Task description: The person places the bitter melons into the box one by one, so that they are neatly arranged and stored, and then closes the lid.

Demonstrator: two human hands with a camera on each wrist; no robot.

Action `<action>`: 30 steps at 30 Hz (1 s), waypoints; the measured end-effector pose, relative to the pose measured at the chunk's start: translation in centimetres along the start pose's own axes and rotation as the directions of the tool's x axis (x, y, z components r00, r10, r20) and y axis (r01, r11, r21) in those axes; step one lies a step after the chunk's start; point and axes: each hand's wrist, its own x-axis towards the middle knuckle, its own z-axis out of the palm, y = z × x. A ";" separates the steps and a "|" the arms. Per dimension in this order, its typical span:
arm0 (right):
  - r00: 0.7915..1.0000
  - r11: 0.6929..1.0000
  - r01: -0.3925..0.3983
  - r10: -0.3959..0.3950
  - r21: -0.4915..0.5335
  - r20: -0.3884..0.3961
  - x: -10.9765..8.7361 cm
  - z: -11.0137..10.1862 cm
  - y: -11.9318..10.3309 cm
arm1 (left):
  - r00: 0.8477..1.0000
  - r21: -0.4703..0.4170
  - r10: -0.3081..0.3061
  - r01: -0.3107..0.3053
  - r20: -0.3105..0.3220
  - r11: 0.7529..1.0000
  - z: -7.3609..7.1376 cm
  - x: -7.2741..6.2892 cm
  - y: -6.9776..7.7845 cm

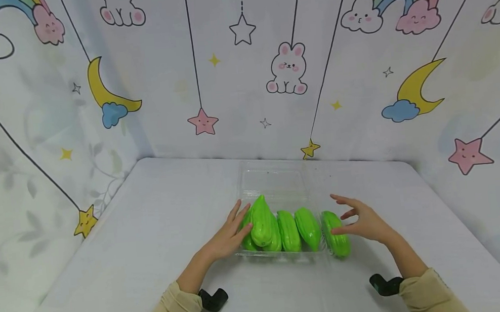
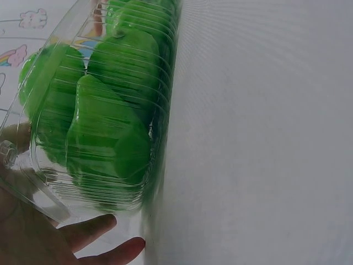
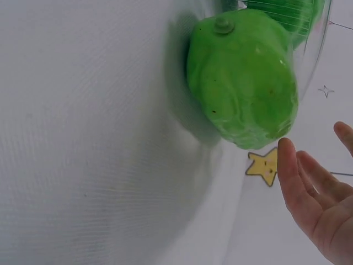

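A clear plastic clamshell box (image 1: 281, 254) holds several glossy, bright green, ribbed model fruits or vegetables (image 1: 290, 232); I cannot tell the exact kind. One of them (image 1: 261, 224) lies on top of others at the box's left end. At that end is my left hand (image 1: 227, 236), fingers spread along the box's side. In the left wrist view its fingers (image 2: 91, 229) show beside the clear wall. Another green piece (image 3: 242, 77) lies on the table, outside the box at its right. Over it hovers my right hand (image 1: 365, 221), fingers parted and holding nothing.
The box's clear lid (image 1: 272, 179) lies folded back, away from me. A white cloth covers the table (image 1: 182, 196), and a printed curtain (image 1: 158, 75) with stars, moons and rabbits rises behind. Black wrist devices (image 1: 213, 300) sit at both sleeves.
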 end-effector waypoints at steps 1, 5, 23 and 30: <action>1.000 1.000 -0.003 0.003 0.002 0.003 0.0 0.1 0.2 | 1.000 -0.001 0.002 -0.002 -0.002 1.000 0.0 0.0 0.0; 0.999 1.000 -0.026 0.026 -0.005 0.019 0.1 0.4 0.7 | 1.000 -0.004 0.006 -0.006 -0.005 1.000 0.0 0.0 0.0; 0.986 0.995 -0.095 0.088 0.039 0.141 0.1 0.7 1.8 | 1.000 -0.004 0.006 -0.006 -0.005 1.000 0.1 0.1 -0.2; 0.980 0.991 -0.107 0.092 0.076 0.177 0.0 0.7 1.8 | 1.000 -0.002 -0.008 0.008 0.003 1.000 0.0 0.0 -0.1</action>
